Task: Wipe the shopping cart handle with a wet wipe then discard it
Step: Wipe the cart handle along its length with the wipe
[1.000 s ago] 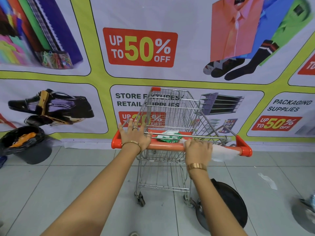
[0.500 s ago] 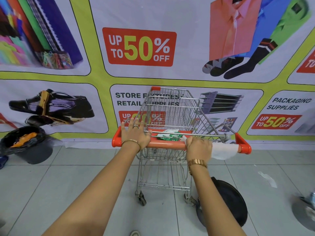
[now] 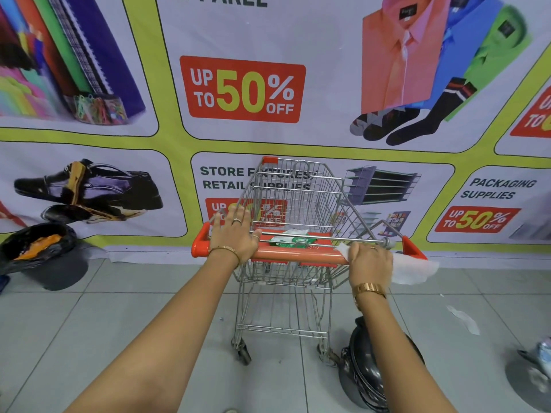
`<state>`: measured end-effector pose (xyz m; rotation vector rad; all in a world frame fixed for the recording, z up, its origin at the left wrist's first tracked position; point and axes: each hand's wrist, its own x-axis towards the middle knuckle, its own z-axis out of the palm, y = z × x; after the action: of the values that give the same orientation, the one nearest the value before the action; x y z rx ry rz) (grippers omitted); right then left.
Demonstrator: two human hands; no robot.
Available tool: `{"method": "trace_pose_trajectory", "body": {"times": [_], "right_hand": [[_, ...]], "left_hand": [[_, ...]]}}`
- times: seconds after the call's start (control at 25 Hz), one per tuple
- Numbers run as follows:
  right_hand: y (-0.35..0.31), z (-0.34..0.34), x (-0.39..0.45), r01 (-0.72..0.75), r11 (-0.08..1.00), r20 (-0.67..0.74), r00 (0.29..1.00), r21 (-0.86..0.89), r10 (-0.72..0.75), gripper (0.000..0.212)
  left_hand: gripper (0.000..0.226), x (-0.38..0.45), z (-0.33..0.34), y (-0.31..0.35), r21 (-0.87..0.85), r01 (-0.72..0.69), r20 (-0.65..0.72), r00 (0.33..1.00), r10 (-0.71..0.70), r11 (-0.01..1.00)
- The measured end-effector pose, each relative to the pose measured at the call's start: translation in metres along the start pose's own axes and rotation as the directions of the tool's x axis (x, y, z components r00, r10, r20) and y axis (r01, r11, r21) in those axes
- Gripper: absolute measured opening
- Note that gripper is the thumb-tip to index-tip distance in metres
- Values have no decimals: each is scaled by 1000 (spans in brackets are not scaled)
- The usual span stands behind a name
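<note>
The handle [image 3: 301,257] between the hands was orange-red; the wet wipe [image 3: 414,268] under the right hand [image 3: 369,262] was white; the cart basket [image 3: 295,201] beyond was silver.

Right hand [image 3: 369,265] grips the cart handle [image 3: 301,257] toward its right end, over a wet wipe [image 3: 413,269] trailing rightward. Left hand [image 3: 235,236] rests toward the left end. Wipes packet [image 3: 293,239] lies between, behind the handle.
</note>
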<state>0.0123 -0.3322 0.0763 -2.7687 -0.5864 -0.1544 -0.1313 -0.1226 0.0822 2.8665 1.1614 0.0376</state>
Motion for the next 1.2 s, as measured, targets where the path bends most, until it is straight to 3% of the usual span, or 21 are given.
{"method": "trace_pose_trajectory", "body": {"times": [0.2, 0.28, 0.36, 0.44, 0.56, 0.68, 0.76, 0.88, 1.04, 1.12, 1.2], "right_hand": [[-61, 14, -18, 203, 978, 5, 979, 53, -204, 37], [-46, 11, -12, 276, 960, 38, 961, -37, -275, 28], [-5, 4, 0, 210, 967, 96, 976, -143, -197, 12], [24, -8, 9, 68, 989, 45, 997, -129, -62, 13], [5, -2, 4, 28, 980, 9, 1000, -196, -27, 16], [-49, 17, -21, 171, 985, 25, 985, -10, -171, 24], [-58, 20, -34, 306, 946, -42, 952, 103, -304, 23], [-15, 21, -28, 526, 849, -131, 840, -40, -527, 25], [28, 9, -11, 384, 923, -133, 915, -10, -382, 43], [10, 10, -9, 251, 968, -127, 961, 32, -245, 45], [-27, 14, -10, 198, 980, -71, 978, 17, -196, 41]], "left_hand": [[69, 4, -5, 32, -144, -116, 53, 991, 125, 983], [70, 4, -2, 34, -163, -98, 57, 992, 109, 982], [70, 3, 0, 32, -152, -90, 67, 993, 101, 984], [67, 2, 1, 34, -140, -95, 68, 992, 105, 986], [65, 3, 1, 41, -147, -95, 80, 991, 107, 985], [63, 3, 3, 40, -135, -90, 77, 992, 101, 987], [63, 4, 3, 34, -140, -88, 70, 993, 99, 986], [63, 4, 2, 26, -162, -97, 71, 991, 110, 982], [64, 3, 2, 27, -138, -100, 79, 991, 111, 985], [64, 3, 2, 32, -120, -101, 84, 990, 112, 988], [64, 2, 2, 35, -104, -98, 84, 991, 107, 990]]}}
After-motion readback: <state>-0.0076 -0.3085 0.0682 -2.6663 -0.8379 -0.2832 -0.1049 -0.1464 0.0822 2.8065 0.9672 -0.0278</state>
